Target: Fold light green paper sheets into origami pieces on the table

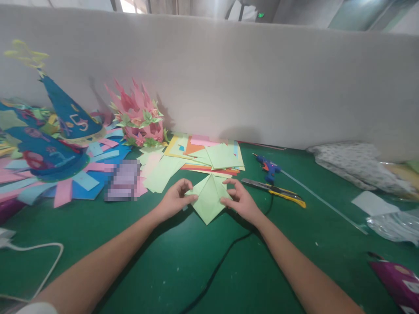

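Note:
A light green sheet of folded paper (207, 205) is held in front of me, diamond-shaped, with creases running down from its top corner. My left hand (176, 198) pinches its left corner between thumb and fingers. At the right corner, my right hand (240, 200) grips the paper the same way, thumb on top. The fingers behind the paper are partly hidden. Just beyond it lies a pile of coloured paper (224, 157), with green, orange, yellow and pink sheets. A yellow utility knife (288, 196) rests to the right of my right hand.
A blue glue gun (270, 169) with a clear glue stick lies behind the knife; a black cable (225, 255) crosses the green table. Blue cone hats (70, 109) and a pink paper crown (139, 115) stand left. Plastic wrapping (396, 224) and a purple packet (396, 279) lie right.

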Demonstrator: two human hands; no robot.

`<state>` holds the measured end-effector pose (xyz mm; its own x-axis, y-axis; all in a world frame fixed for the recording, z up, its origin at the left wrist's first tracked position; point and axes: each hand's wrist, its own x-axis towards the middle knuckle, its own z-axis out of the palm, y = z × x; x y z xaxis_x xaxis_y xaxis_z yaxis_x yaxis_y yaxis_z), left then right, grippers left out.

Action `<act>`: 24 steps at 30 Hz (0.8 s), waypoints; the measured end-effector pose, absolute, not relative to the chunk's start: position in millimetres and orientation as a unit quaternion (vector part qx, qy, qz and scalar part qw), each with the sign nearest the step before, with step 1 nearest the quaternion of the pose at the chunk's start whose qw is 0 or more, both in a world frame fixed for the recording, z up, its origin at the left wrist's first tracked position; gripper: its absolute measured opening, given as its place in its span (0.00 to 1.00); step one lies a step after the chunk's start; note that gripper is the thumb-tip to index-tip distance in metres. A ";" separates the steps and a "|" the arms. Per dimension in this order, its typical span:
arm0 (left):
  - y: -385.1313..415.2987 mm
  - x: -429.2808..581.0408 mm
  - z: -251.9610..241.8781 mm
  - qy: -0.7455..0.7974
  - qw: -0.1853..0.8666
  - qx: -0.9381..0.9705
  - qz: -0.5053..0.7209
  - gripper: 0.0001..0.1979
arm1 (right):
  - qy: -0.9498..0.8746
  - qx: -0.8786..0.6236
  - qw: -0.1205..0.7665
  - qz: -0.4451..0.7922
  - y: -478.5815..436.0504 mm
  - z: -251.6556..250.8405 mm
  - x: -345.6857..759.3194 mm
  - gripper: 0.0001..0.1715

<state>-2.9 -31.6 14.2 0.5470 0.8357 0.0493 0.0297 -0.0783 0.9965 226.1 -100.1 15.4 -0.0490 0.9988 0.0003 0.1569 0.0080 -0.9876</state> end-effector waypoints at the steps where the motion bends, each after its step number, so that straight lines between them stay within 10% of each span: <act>1: -33.0 -2.7 15.7 0.326 0.575 0.657 0.363 0.15 | -0.554 -0.526 0.452 0.461 -100.4 16.2 225.7 0.26; 6: -39.2 -9.5 24.9 0.250 0.310 0.814 0.422 0.07 | -0.643 -0.501 0.502 0.287 -104.0 22.2 221.1 0.05; 14: -36.9 -18.4 27.3 0.115 0.060 0.924 0.360 0.15 | -0.776 -0.423 0.464 0.048 -110.4 24.0 220.0 0.13; 24: -35.3 -17.7 34.3 0.156 0.205 0.957 0.134 0.21 | -0.857 -0.433 0.255 0.114 -103.9 19.2 224.4 0.18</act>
<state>-17.7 -35.3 34.3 0.9157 0.3527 0.1927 0.2429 -0.8676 0.4339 224.4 -103.9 19.2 -0.4952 0.8001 0.3385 0.6840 0.5993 -0.4158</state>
